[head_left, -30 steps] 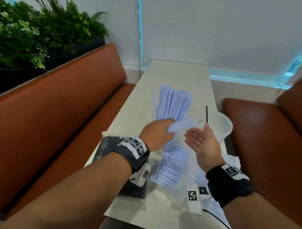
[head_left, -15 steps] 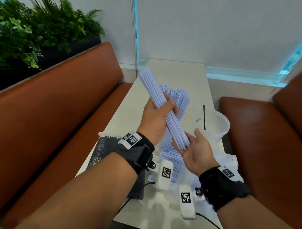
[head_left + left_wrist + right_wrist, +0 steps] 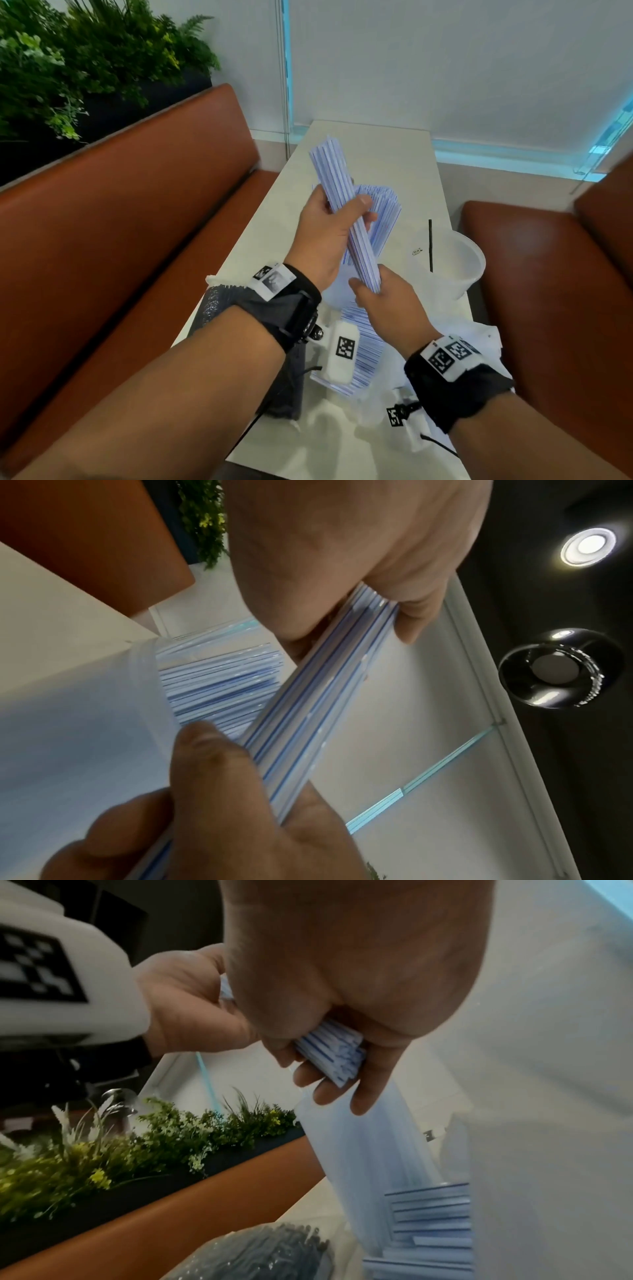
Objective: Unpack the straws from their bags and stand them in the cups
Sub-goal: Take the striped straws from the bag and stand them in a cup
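A bundle of blue-striped wrapped straws (image 3: 346, 205) tilts up over the table, and both hands hold it. My left hand (image 3: 342, 214) grips its middle, thumb across the front. The fingers of my right hand (image 3: 371, 293) curl round its lower end (image 3: 337, 1053). Behind the bundle, a translucent cup (image 3: 337, 287) stands full of the same straws (image 3: 383, 219). A second translucent cup (image 3: 459, 263) on the right has one black straw (image 3: 430, 245) in it. An open bag of blue-striped straws (image 3: 366, 346) lies under my wrists.
A bag of black straws (image 3: 219, 301) lies at the table's left edge, partly under my left forearm. Crumpled clear plastic (image 3: 479, 339) sits at the near right. Orange benches (image 3: 120, 240) flank the narrow table (image 3: 376, 150), with plants (image 3: 68, 61) behind the left one.
My left hand lifted the bundle off the straw pile and tilted it up. My right hand, open palm-up before, has closed round its lower end.
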Demonstrator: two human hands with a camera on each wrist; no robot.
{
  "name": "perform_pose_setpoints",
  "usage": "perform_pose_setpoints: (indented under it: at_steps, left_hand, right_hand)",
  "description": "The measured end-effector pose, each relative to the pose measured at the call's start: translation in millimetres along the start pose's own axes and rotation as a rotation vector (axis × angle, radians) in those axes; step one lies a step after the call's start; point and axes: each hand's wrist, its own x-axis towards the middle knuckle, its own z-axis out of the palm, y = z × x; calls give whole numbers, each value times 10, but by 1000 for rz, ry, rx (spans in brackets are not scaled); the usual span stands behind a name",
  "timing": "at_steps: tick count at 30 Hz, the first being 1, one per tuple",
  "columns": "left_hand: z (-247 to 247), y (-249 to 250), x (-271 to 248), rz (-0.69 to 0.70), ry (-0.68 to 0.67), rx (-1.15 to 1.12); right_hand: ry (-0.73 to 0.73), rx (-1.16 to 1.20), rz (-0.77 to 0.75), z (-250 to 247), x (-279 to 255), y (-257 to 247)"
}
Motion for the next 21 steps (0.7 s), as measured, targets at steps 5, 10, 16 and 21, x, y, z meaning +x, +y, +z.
perform_pose_setpoints:
  at_steps: [5, 10, 16, 21]
  left_hand:
    - [-59, 175, 119, 75, 53, 85]
    - [-238, 582, 572, 385, 319, 2]
    - [-303, 131, 639, 332, 269, 414]
    - [-533, -219, 685, 267, 196, 806]
  right_hand:
    - [-4, -244, -74, -4, 96, -9]
    - [89, -456, -151, -48, 234, 72]
    - [-217, -653, -168, 73, 513, 65]
    - [-226, -676, -238, 129, 590, 178]
